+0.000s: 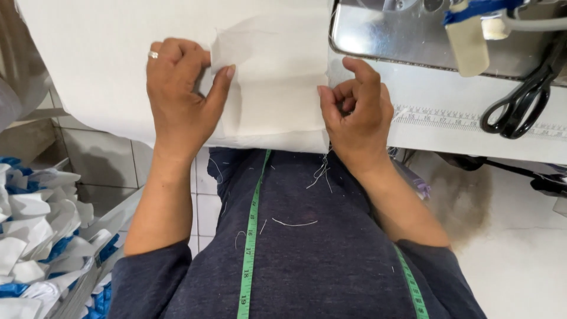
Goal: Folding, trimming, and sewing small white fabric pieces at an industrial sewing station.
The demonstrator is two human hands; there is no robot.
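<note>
A piece of white fabric point(274, 88) lies on the white sewing table point(106, 65), its near edge at the table's front. My left hand point(180, 94), with a ring on one finger, pinches the fabric's upper left corner between thumb and fingers. My right hand point(357, 112) grips the fabric's right edge with curled fingers, just in front of the metal sewing machine bed point(401, 35). Loose threads hang from the fabric's lower right corner.
Black scissors point(522, 97) lie on the table at right, over a printed ruler strip point(437, 118). A green measuring tape point(251, 236) hangs around my neck over a dark shirt. A bin of white and blue fabric pieces point(41, 236) stands at lower left on the tiled floor.
</note>
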